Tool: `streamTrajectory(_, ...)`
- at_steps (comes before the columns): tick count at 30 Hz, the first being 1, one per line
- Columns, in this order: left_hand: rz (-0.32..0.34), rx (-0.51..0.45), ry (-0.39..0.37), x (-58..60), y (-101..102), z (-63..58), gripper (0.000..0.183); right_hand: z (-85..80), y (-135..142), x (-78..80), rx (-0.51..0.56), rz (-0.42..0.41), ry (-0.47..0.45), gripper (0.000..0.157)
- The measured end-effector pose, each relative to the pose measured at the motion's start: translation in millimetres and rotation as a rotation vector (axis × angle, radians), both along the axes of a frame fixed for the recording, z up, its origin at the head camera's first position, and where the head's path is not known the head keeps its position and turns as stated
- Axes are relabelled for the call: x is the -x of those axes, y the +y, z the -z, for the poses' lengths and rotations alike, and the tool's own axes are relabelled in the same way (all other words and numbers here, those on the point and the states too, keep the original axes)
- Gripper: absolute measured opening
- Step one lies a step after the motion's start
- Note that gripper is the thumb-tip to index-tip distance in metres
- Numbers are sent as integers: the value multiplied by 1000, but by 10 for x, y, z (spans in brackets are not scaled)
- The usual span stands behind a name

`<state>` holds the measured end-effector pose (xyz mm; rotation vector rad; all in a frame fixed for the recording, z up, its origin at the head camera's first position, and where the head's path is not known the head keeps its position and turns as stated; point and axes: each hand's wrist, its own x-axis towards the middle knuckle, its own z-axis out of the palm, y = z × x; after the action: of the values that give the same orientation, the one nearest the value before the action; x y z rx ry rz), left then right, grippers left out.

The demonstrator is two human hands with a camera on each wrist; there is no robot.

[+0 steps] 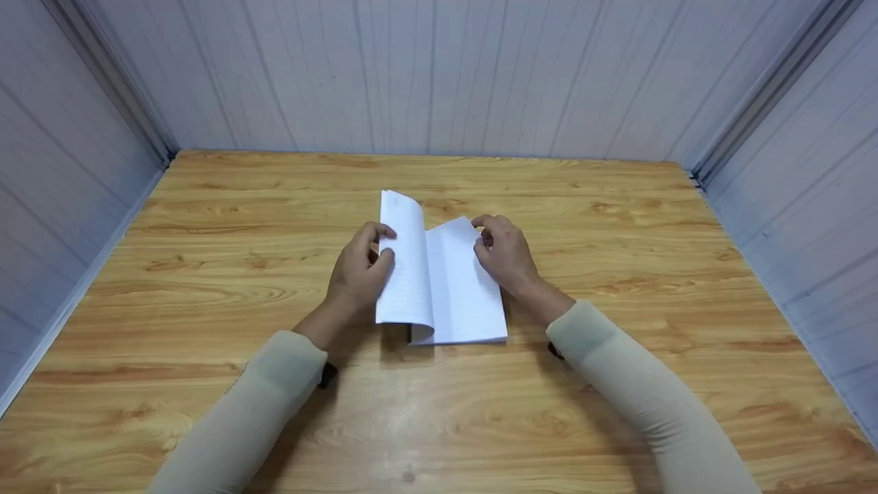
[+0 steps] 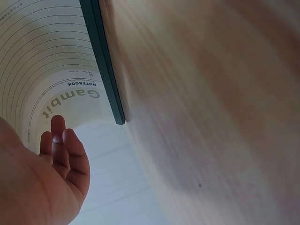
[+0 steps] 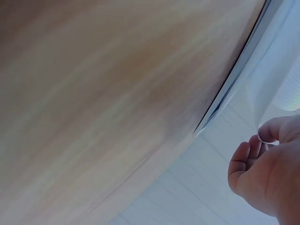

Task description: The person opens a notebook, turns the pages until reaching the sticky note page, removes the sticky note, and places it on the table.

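An open notebook (image 1: 466, 295) with white lined pages lies on the table. My left hand (image 1: 358, 269) grips the raised left-hand pages (image 1: 405, 274) at their outer edge, thumb in front; they curl up from the spine. At the upper right corner, my right hand (image 1: 506, 254) pinches a page (image 3: 265, 96) between thumb and fingers, and that corner is lifted. In the left wrist view, a printed page (image 2: 70, 96) reads "Gambit NOTEBOOK", and a dark green cover edge (image 2: 104, 61) stands beside it. The left hand's thumb and index finger are hidden there.
The wood-grain table (image 1: 226, 288) extends around the notebook on all sides. Pale panelled walls (image 1: 432, 75) enclose it at the back, left and right. Dark objects (image 1: 328, 375) show at both wrists, under the beige sleeves (image 1: 267, 384).
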<state>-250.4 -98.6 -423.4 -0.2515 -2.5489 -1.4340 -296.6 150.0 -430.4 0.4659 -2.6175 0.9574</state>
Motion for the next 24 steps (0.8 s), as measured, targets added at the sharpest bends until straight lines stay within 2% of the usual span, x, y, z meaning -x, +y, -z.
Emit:
streamTrajectory(8, 8, -19, -23, -4, 4, -5, 23, -2, -2, -12, 59, -68, 91, 12)
streamTrajectory(13, 11, -12, -24, -6, 11, -3, 23, -3, 4, -24, 91, -147, 136, 15)
streamTrajectory(21, 11, -15, -16, -5, 7, -3, 22, 14, -16, -9, 133, -259, 96, 29)
streamTrajectory(24, 13, -12, -6, -4, 2, 1, 23, 19, -15, -18, 155, -306, 68, 26)
